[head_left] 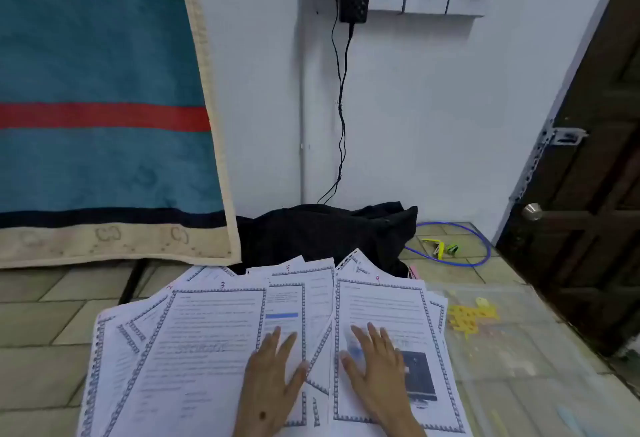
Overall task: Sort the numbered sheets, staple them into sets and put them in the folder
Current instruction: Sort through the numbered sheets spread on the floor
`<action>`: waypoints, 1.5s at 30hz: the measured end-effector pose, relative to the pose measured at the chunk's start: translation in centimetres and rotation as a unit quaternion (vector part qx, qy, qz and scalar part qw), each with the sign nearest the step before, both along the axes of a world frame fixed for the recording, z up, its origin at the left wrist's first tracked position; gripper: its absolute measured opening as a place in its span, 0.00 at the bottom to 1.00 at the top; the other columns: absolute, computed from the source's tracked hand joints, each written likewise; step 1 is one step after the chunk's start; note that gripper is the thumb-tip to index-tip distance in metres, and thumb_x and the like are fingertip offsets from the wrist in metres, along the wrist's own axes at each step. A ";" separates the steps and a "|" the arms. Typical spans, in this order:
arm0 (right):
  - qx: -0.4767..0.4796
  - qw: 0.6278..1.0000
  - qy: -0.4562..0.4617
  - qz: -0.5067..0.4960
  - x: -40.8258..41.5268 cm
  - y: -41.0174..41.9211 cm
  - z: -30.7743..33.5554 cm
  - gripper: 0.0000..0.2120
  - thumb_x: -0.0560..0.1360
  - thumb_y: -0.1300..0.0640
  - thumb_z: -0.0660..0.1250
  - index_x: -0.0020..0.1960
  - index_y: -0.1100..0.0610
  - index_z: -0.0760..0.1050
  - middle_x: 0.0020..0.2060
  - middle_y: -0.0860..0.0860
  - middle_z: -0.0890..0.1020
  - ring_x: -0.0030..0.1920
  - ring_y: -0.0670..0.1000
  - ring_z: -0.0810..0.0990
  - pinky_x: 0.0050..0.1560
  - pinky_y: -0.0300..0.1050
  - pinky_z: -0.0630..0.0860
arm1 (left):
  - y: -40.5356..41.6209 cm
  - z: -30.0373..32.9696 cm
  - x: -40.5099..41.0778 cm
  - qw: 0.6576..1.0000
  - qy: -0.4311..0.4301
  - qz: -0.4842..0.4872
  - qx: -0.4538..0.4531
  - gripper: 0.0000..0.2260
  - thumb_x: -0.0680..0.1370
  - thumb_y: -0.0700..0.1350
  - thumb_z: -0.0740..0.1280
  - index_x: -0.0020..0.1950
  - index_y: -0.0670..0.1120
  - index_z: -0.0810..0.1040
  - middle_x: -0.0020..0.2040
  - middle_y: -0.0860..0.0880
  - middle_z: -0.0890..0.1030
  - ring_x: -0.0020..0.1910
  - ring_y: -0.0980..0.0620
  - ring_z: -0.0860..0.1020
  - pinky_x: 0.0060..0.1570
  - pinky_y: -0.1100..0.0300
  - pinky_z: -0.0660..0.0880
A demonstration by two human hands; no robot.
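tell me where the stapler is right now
In the head view the yellow stapler lies on the floor tiles at far right, inside the blue cable loop, beyond the spread sheets.

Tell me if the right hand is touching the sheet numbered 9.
Touching: the head view shows the right hand lying flat on the sheet numbered 9.

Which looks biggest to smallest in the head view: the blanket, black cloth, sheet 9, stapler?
1. blanket
2. sheet 9 and black cloth: too alike, and the sheet lies nearer
3. stapler
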State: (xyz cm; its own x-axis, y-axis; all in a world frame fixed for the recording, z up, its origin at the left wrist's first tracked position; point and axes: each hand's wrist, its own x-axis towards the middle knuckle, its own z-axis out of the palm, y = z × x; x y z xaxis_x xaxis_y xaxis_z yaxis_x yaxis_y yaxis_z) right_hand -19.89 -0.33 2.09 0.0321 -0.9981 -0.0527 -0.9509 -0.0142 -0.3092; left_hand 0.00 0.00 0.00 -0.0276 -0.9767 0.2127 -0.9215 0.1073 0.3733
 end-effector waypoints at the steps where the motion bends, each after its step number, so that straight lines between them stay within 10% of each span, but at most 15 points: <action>1: 0.039 0.999 -0.026 0.009 0.6 0.3 -1.7 0.40 0.67 0.25 0.31 0.69 0.37 0.64 0.72 0.40 0.60 0.74 0.50 0.57 0.72 0.54 0.47 | 0.3 -2.6 -0.3 1.000 0.008 -0.016 0.024 0.33 0.74 0.70 0.39 0.68 0.56 0.69 0.75 0.57 0.45 0.74 0.58 0.58 0.70 0.56 0.55; 5: -0.001 1.000 0.011 0.003 1.9 -0.3 -6.3 0.27 0.76 0.34 0.40 0.58 0.40 0.75 0.55 0.48 0.83 0.61 0.53 0.70 0.73 0.51 0.37 | -0.7 -5.4 -0.4 0.999 0.023 -0.030 0.000 0.23 0.77 0.65 0.42 0.61 0.58 0.69 0.76 0.65 0.42 0.74 0.65 0.41 0.72 0.63 0.40; 10: 0.028 0.998 0.035 0.053 3.2 0.0 -4.5 0.26 0.76 0.34 0.40 0.60 0.37 0.72 0.62 0.44 0.78 0.76 0.54 0.49 0.73 0.50 0.34 | -0.5 -4.4 -0.2 0.999 0.021 -0.014 0.041 0.28 0.78 0.64 0.41 0.55 0.59 0.80 0.59 0.54 0.81 0.73 0.68 0.40 0.70 0.67 0.39; 13: 0.028 0.987 -0.137 0.075 3.5 0.2 -2.6 0.19 0.73 0.39 0.51 0.64 0.25 0.62 0.74 0.43 0.61 0.76 0.47 0.53 0.75 0.45 0.42 | -0.8 -4.5 0.1 0.998 0.067 -0.017 0.005 0.22 0.77 0.67 0.42 0.61 0.63 0.69 0.70 0.71 0.61 0.72 0.71 0.42 0.69 0.71 0.40; 15: -0.044 0.976 -0.210 -0.015 1.2 -0.6 -2.0 0.20 0.69 0.43 0.56 0.53 0.18 0.64 0.64 0.48 0.74 0.67 0.48 0.70 0.67 0.29 0.60 | -1.1 -4.7 0.1 0.996 0.079 -0.028 -0.044 0.23 0.77 0.66 0.42 0.71 0.66 0.56 0.73 0.72 0.45 0.72 0.71 0.42 0.69 0.71 0.40; 19: -0.037 0.934 -0.202 -0.293 -5.2 -2.6 0.2 0.21 0.75 0.54 0.61 0.67 0.47 0.67 0.68 0.54 0.67 0.68 0.57 0.65 0.64 0.46 0.66 | -1.4 -4.6 -0.2 0.990 0.065 -0.070 -0.108 0.23 0.79 0.60 0.41 0.74 0.63 0.45 0.74 0.68 0.43 0.73 0.69 0.43 0.70 0.68 0.42; 22: 0.065 0.915 -0.198 -0.344 -7.9 -3.3 1.2 0.29 0.75 0.52 0.64 0.72 0.57 0.58 0.69 0.58 0.63 0.69 0.60 0.60 0.66 0.55 0.63 | -1.9 -5.0 0.0 0.992 0.036 -0.081 -0.093 0.21 0.78 0.55 0.45 0.71 0.61 0.59 0.75 0.67 0.44 0.73 0.68 0.44 0.70 0.63 0.50; 25: 0.079 0.925 -0.195 -0.317 -8.3 -3.9 1.2 0.30 0.73 0.48 0.66 0.71 0.55 0.60 0.67 0.57 0.65 0.68 0.60 0.62 0.65 0.55 0.64 | -2.0 -4.1 -0.8 0.998 0.019 -0.055 -0.032 0.21 0.78 0.58 0.40 0.55 0.52 0.69 0.74 0.64 0.55 0.74 0.65 0.47 0.73 0.56 0.49; 28: -0.018 0.964 -0.101 -0.245 -6.8 -3.7 0.9 0.29 0.76 0.45 0.61 0.74 0.51 0.59 0.73 0.54 0.60 0.72 0.57 0.58 0.68 0.55 0.60 | -1.8 -4.5 -2.5 0.999 0.022 -0.028 0.023 0.22 0.78 0.62 0.39 0.64 0.60 0.66 0.71 0.52 0.61 0.70 0.55 0.62 0.69 0.49 0.60; 31: 0.007 0.997 -0.063 -0.044 -3.3 -2.6 -0.3 0.43 0.65 0.23 0.37 0.75 0.41 0.51 0.77 0.48 0.48 0.77 0.54 0.46 0.73 0.57 0.47 | -1.5 -5.1 -2.6 0.996 0.036 -0.025 0.071 0.23 0.75 0.67 0.43 0.61 0.64 0.70 0.68 0.51 0.73 0.74 0.60 0.56 0.72 0.57 0.51; 34: 0.078 0.997 0.007 -0.001 -1.4 -2.0 -1.5 0.58 0.48 0.20 0.20 0.75 0.37 0.46 0.77 0.44 0.43 0.77 0.52 0.41 0.74 0.57 0.39 | -1.4 -3.0 -0.9 0.996 0.005 0.043 0.073 0.26 0.75 0.68 0.42 0.60 0.64 0.74 0.65 0.51 0.75 0.61 0.51 0.77 0.56 0.51 0.75; 39: 0.038 0.999 -0.020 0.022 0.5 -3.5 0.1 0.23 0.73 0.47 0.59 0.68 0.49 0.66 0.72 0.53 0.61 0.72 0.57 0.58 0.68 0.50 0.61 | -1.7 0.6 5.9 0.968 0.095 0.225 0.047 0.23 0.79 0.57 0.55 0.73 0.51 0.64 0.77 0.45 0.55 0.75 0.45 0.54 0.72 0.48 0.55; 42: 0.016 0.981 -0.178 0.074 4.1 -4.4 1.4 0.12 0.74 0.55 0.62 0.55 0.43 0.75 0.53 0.53 0.76 0.56 0.54 0.73 0.52 0.42 0.68 | -2.0 1.9 10.2 0.944 0.135 0.298 0.032 0.22 0.79 0.52 0.60 0.71 0.46 0.66 0.75 0.43 0.59 0.74 0.43 0.57 0.71 0.48 0.57; 45: 0.042 0.972 -0.201 0.113 8.5 -5.4 2.1 0.15 0.77 0.59 0.63 0.63 0.56 0.74 0.59 0.54 0.77 0.54 0.50 0.74 0.52 0.35 0.66 | -3.1 2.5 13.3 0.927 0.129 0.344 0.078 0.26 0.77 0.56 0.62 0.72 0.45 0.65 0.74 0.42 0.61 0.73 0.42 0.59 0.68 0.46 0.62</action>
State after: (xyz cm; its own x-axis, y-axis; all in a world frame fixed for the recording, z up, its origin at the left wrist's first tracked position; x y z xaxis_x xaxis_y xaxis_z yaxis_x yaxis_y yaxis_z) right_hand -11.38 -5.74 4.14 0.2843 -0.9560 -0.0721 -0.7283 -0.1664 -0.6648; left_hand 13.26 -3.08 2.55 0.6445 -0.7644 -0.0195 -0.6307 -0.5459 0.5516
